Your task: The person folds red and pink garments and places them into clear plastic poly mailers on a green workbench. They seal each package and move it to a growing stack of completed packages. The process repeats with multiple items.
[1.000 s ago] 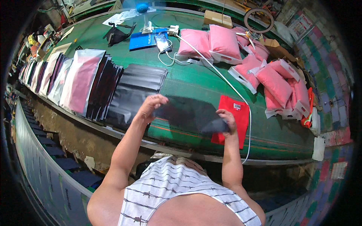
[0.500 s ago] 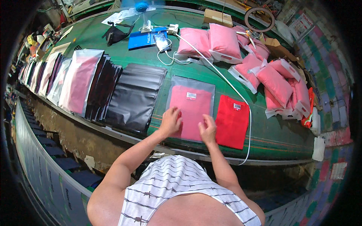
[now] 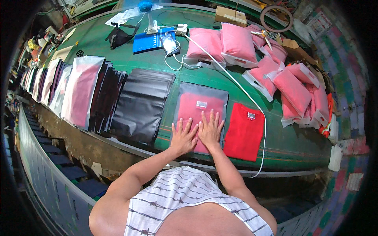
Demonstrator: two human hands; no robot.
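Observation:
My left hand and my right hand lie side by side with fingers spread, palms down on a pink folded garment in a translucent bag, which has a small white label near its top. Just right of it is a red folded garment, also labelled. To its left lies a pile of flat black bags, beside a long leaning row of dark and pale bagged items.
The green table has a curved front edge. Plump pink packages are heaped at right. A white cord crosses diagonally. Toward the back are a blue board, black bag, small fan and cardboard box.
A second ago my hands held a blurred dark sheet in the air. Then the bagged pink garment appeared on the table; now both hands have moved onto it and flattened out.

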